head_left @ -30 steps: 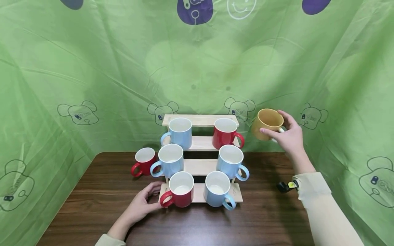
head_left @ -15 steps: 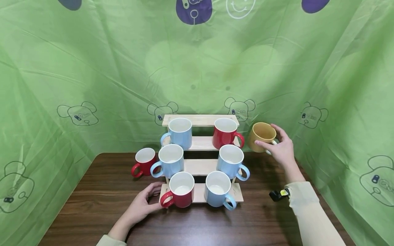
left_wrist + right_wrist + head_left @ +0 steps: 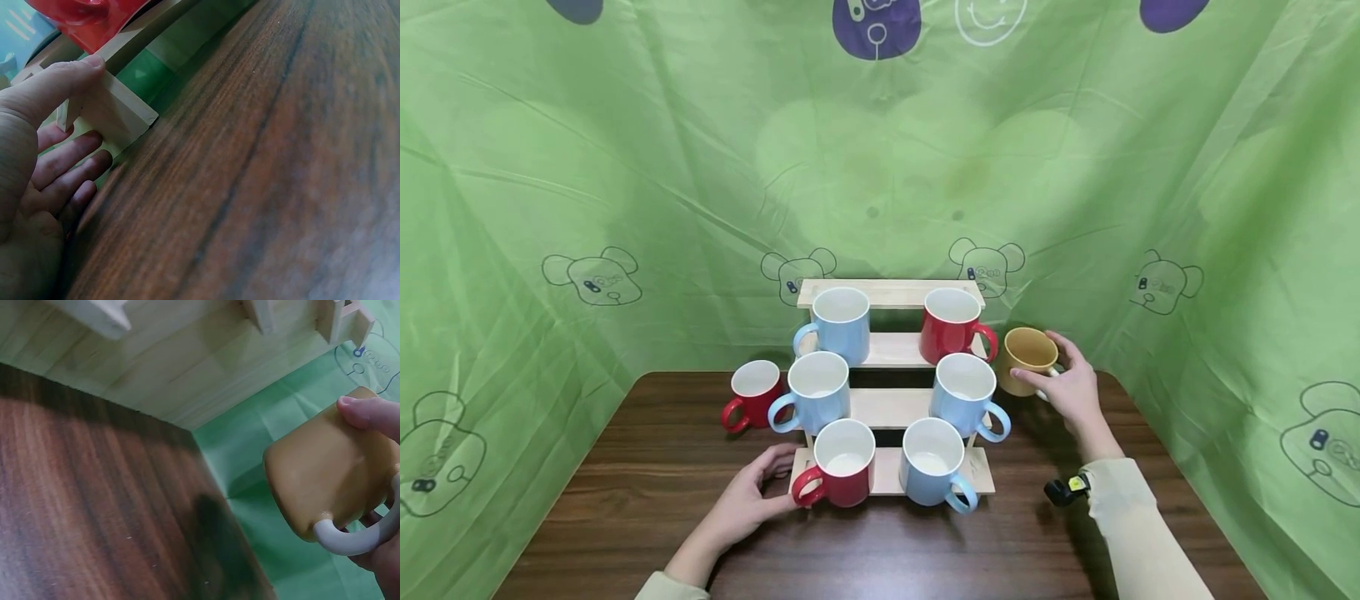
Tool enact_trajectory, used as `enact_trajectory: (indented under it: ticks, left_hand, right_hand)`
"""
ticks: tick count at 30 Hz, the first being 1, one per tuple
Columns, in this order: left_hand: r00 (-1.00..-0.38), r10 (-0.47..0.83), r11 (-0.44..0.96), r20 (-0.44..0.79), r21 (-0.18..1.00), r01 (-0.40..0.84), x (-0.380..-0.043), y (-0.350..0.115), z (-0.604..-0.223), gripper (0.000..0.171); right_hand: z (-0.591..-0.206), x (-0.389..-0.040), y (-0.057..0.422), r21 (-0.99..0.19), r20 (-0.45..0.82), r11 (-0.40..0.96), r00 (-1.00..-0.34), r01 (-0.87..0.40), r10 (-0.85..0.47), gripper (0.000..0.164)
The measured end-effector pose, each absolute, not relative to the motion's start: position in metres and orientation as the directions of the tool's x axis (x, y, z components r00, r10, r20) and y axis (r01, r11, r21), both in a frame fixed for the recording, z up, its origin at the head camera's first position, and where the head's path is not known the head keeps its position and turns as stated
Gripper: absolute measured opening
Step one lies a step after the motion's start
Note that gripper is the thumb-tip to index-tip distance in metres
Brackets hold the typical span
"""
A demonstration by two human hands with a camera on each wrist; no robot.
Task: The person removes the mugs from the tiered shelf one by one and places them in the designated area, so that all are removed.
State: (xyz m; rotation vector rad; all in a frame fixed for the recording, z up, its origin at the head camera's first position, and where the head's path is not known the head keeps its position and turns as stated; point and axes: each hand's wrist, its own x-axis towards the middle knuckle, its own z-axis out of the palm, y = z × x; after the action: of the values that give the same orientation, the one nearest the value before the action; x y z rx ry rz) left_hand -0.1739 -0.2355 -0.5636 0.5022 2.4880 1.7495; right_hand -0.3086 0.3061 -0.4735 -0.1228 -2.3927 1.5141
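Observation:
My right hand [image 3: 1072,385] grips a yellow mug [image 3: 1028,360] with a white handle [image 3: 359,540], thumb on one side and fingers round the other. The mug is just right of a stepped wooden rack [image 3: 887,408], and in the right wrist view it shows apart from the rack's side panel. At the rack's lower left corner, my left hand [image 3: 747,502] holds the end of the bottom step, thumb on top in the left wrist view. Beside that thumb stands a red mug [image 3: 844,467]. A light blue mug [image 3: 931,462] shares the bottom step.
Higher steps bear light blue mugs [image 3: 817,396] and a red mug [image 3: 943,333]. Another red mug [image 3: 756,396] stands on the brown table [image 3: 625,483] left of the rack. A green printed cloth [image 3: 880,183] hangs behind and at both sides.
My right hand has brought the yellow mug down and to the left, closer to the rack's right side. The left hand and the mugs on the rack have stayed in place.

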Motion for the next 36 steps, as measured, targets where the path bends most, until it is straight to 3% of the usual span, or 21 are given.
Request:
enact_trajectory:
  ticks: [36]
  left_hand:
    - [-0.952, 0.282, 0.328, 0.119, 0.92, 0.213, -0.175, -0.235, -0.563, 0.068]
  right_hand:
    - [-0.507, -0.315, 0.303, -0.898, 0.12, 0.439, -0.973, -0.022, 0.195, 0.109]
